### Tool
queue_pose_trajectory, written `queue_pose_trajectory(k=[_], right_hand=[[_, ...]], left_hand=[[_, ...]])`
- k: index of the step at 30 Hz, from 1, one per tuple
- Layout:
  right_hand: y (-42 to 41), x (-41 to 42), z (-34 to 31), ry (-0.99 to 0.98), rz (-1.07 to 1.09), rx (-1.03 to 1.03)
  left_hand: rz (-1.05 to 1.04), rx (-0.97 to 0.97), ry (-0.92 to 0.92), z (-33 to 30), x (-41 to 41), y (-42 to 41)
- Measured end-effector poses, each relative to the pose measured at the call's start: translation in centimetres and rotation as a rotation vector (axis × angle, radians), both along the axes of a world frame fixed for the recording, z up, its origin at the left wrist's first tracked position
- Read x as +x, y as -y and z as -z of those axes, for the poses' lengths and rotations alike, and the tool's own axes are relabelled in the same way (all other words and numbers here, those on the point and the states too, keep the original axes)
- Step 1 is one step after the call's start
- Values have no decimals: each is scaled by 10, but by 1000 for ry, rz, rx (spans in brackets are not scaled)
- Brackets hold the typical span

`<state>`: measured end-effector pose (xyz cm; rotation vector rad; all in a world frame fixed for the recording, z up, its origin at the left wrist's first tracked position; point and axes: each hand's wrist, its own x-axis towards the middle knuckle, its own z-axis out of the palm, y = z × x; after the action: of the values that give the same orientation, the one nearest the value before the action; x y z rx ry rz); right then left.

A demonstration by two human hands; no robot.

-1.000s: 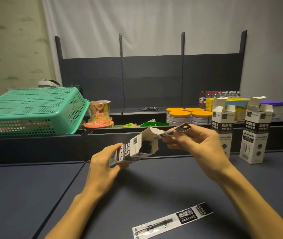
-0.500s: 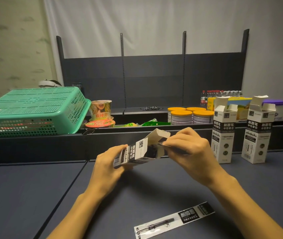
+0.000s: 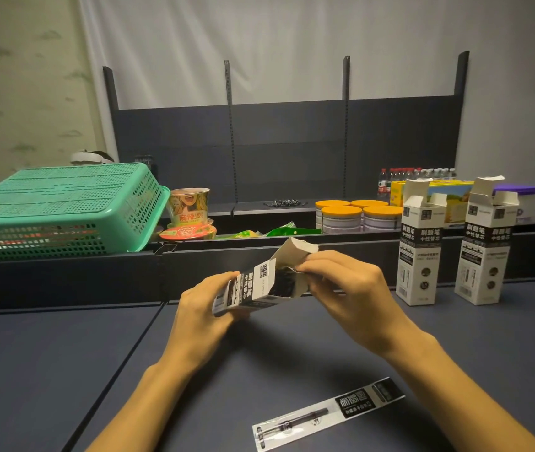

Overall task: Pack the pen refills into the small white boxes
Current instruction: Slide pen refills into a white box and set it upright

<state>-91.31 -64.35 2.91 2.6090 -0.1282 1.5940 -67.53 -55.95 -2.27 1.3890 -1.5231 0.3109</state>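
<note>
My left hand (image 3: 201, 313) grips a small white box (image 3: 261, 283) with black print, held on its side above the table, its mouth facing right. The top flap stands up, and dark refill packets show inside. My right hand (image 3: 346, 290) is at the box mouth, its fingertips pinching a side flap. One packaged pen refill (image 3: 328, 414) lies flat on the dark table near me. Two more small white boxes (image 3: 419, 249) (image 3: 484, 246) stand upright at the right with their flaps up.
A green plastic basket (image 3: 60, 207) lies upside down on the raised ledge at the left. Behind the ledge are noodle cups (image 3: 189, 203), orange-lidded tins (image 3: 354, 215), bottles (image 3: 400, 177) and a yellow carton (image 3: 449, 197). A dark shelf panel (image 3: 285, 151) stands at the back.
My right hand pushed the refill packet, which stuck out of the box a second ago, fully inside. It now holds the box's side flap. The left hand kept hold of the box.
</note>
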Motion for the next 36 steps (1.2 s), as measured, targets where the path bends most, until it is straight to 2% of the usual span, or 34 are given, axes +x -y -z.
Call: queue_pose_trajectory(k=[3, 11, 20, 26, 36], right_hand=[[3, 2, 5, -78, 40, -17], [2, 5, 11, -136, 23, 172], [-2, 7, 8, -92, 57, 56], [-4, 7, 10, -139, 65, 86], [-1, 5, 3, 19, 62, 70]], left_hand=[[7, -4, 26, 1, -1, 0], [36, -28, 86, 2, -1, 4], [31, -39, 103, 3, 0, 4], [29, -28, 110, 6, 3, 6], [-31, -36, 38, 2, 5, 3]])
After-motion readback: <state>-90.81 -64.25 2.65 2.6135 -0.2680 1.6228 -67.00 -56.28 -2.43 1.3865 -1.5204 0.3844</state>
